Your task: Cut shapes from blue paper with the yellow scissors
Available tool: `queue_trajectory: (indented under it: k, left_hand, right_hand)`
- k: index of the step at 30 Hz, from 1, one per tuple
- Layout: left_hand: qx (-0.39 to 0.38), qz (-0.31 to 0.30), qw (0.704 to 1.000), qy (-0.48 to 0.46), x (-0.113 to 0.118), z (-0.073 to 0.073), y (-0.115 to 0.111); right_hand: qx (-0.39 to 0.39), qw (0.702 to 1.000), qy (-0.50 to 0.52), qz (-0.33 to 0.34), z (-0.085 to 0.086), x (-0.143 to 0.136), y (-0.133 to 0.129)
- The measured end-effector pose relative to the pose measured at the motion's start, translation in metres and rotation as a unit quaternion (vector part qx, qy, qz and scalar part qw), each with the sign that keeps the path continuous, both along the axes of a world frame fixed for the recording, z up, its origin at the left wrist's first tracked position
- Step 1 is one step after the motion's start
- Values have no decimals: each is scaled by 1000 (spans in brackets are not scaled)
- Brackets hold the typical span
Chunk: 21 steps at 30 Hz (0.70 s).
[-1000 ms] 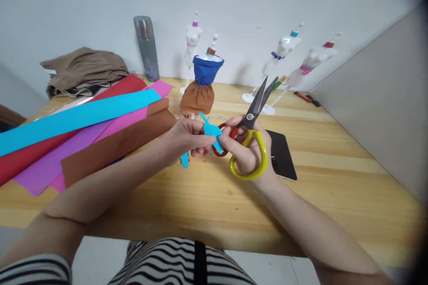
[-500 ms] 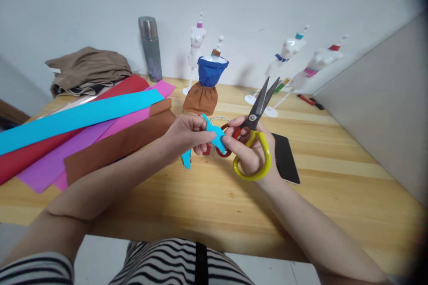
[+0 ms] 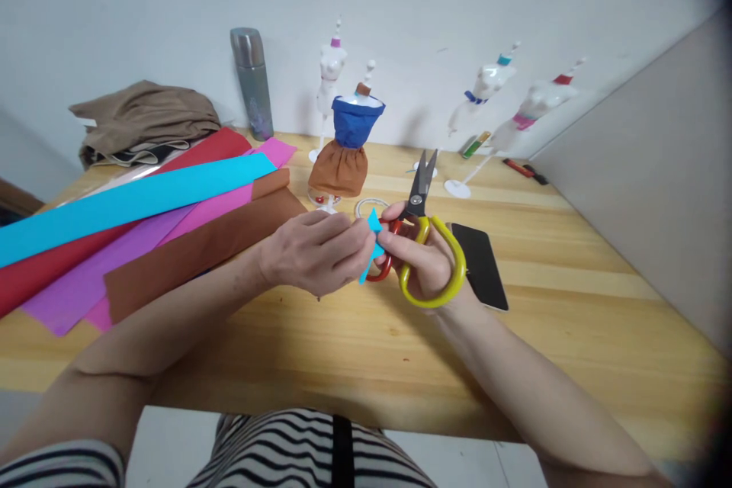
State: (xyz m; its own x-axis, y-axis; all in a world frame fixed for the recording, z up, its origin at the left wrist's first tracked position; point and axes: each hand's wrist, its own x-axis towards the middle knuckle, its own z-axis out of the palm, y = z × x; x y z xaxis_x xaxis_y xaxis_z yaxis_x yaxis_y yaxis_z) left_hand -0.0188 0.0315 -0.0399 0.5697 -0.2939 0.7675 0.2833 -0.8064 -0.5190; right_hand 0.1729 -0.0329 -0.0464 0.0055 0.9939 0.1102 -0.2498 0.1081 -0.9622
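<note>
In the head view my left hand (image 3: pixel 323 253) is closed, its fingertips pinching a small light-blue piece (image 3: pixel 374 223) of paper or cloth. My right hand (image 3: pixel 423 255) keeps hold of a pair of scissors (image 3: pixel 416 200) with one yellow and one red handle loop. Their dark blades point up and away from me, slightly parted. My right thumb and a finger also touch the blue piece's right side. Much of that piece is hidden behind the left fingers. Beyond the hands stands a mini dress form (image 3: pixel 358 122) in a blue top and a brown gathered skirt.
Coloured sheets lie at left, a light-blue strip (image 3: pixel 137 187) on top. Behind them are folded brown cloth (image 3: pixel 149 118) and a flask (image 3: pixel 253 88). More white dress forms (image 3: pixel 492 84) stand at the back. A black phone-like slab (image 3: pixel 480 263) and a tape roll (image 3: pixel 371 207) lie near my hands.
My left hand has turned over, its back now facing up, and moved closer to the right hand. The blue piece has turned and is more covered. The scissor blades have swung left and closed somewhat.
</note>
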Motion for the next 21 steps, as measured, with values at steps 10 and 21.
queue_trajectory:
  k: [10, 21]
  left_hand:
    - [-531, 48, 843, -69, 4, -12, 10]
    - [-913, -96, 393, -53, 7, 32, -21]
  right_hand:
    - [77, 996, -9, -53, -4, 3, 1]
    - [91, 995, -24, -40, 0, -1, 2]
